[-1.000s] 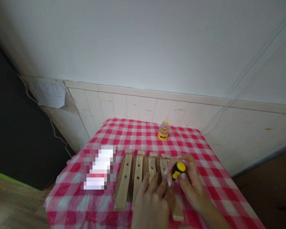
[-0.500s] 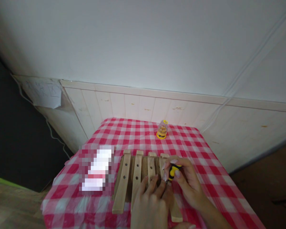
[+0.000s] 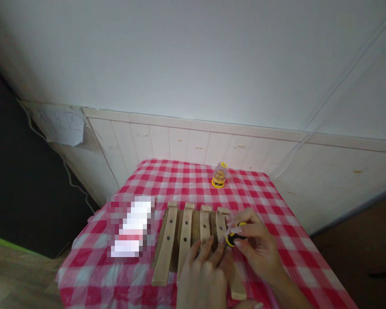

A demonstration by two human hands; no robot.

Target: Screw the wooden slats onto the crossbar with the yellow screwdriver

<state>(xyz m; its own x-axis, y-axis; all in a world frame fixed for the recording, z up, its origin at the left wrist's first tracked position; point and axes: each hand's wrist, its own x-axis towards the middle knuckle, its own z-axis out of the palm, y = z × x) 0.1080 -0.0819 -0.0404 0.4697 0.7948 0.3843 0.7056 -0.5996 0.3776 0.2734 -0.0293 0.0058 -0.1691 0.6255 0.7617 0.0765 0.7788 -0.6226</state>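
Note:
In my right hand [image 3: 255, 242], the fingertips pinch the short black-and-yellow handle of a screwdriver [image 3: 236, 237]. Its tip meets the rightmost slat of a wooden piece, but the contact point is hidden by fingers. My left hand [image 3: 206, 272] lies over the middle and right slats, palm down with fingers stretched out, fingertips close to the screwdriver. Several pale wooden slats [image 3: 164, 262] lie side by side across a darker board [image 3: 176, 257], with dark screws showing in them. A fingertip with a nail shows at the bottom edge, beside the rightmost slat.
A clear bit case with a yellow base [image 3: 218, 178] stands at the back of the table. A pixelated white-and-red item [image 3: 131, 227] lies left of the wood. A red-and-white checked cloth [image 3: 176, 176] covers the table, which meets a panelled wall [image 3: 180, 143].
The screwdriver handle has turned: its black side faces up where yellow showed before. My right hand has shifted slightly right, uncovering more of the rightmost slat. My left hand stays in place.

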